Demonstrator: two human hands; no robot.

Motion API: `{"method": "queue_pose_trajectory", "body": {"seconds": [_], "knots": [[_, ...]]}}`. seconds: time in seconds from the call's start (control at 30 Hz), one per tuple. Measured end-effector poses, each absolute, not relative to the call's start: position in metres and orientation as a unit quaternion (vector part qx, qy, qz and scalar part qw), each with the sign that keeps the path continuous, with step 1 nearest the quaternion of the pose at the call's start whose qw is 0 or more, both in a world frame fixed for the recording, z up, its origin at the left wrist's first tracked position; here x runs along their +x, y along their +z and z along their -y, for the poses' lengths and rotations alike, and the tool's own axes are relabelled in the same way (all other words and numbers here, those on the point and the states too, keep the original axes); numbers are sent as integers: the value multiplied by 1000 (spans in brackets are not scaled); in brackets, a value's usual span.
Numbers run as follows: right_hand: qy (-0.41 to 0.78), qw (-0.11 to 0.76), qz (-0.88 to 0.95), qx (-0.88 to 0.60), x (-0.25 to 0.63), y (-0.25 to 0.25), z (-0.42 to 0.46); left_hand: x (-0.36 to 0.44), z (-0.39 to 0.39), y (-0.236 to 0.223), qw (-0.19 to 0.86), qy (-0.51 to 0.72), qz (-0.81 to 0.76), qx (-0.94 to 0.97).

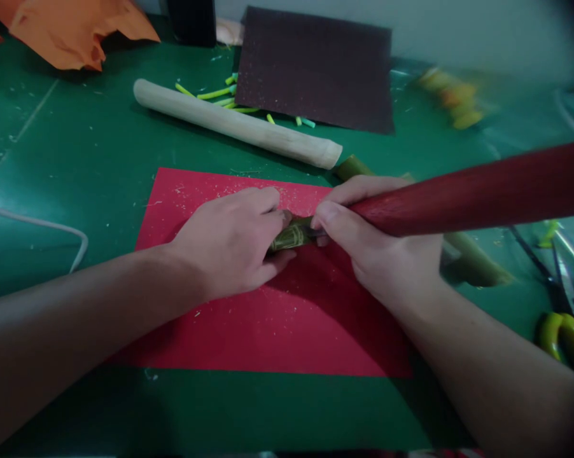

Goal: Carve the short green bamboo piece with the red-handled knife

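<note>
My left hand [224, 245] is wrapped round a green bamboo piece [287, 236] and presses it down over a red sheet [277, 337]. Pale lines are scratched into the bamboo's green skin; most of its length is hidden under my fingers. My right hand [387, 245] pinches a carving tool [468, 191] low down, near its dark metal tip. The tool's thick red handle slants up to the right edge of the view. Its tip meets the right end of the bamboo, between my two hands. Pale shavings are scattered over the red sheet.
A peeled pale bamboo stick [239, 124] lies behind the sheet, beside a dark board [315, 67] and yellow-green bits [215, 93]. Another green bamboo piece [478, 261] lies behind my right hand. Yellow-handled scissors [561, 334] sit at right, orange paper [77, 32] at far left.
</note>
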State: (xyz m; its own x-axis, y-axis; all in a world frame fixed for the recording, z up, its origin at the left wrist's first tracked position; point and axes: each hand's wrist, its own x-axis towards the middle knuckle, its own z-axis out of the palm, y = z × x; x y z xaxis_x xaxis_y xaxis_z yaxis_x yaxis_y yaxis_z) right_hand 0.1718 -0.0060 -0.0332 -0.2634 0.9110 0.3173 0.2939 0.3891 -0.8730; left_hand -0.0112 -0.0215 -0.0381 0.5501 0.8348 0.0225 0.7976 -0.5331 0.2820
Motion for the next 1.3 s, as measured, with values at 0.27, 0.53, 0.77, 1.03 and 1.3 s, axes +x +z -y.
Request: {"method": "queue_pose_trajectory", "body": {"seconds": [0.27, 0.53, 0.77, 1.03, 1.3], "knots": [[380, 443, 707, -398, 168, -33, 8, -11, 23, -41, 114, 97, -452, 879], [353, 495, 657, -445, 165, -39, 7, -12, 22, -42, 108, 110, -450, 879], [388, 479, 670, -413, 166, -38, 7, -12, 22, -41, 107, 109, -447, 882], [384, 468, 673, -426, 165, -38, 7, -12, 21, -42, 125, 117, -452, 875], [375, 502, 656, -422, 164, -41, 5, -11, 19, -39, 137, 105, -460, 871]]}}
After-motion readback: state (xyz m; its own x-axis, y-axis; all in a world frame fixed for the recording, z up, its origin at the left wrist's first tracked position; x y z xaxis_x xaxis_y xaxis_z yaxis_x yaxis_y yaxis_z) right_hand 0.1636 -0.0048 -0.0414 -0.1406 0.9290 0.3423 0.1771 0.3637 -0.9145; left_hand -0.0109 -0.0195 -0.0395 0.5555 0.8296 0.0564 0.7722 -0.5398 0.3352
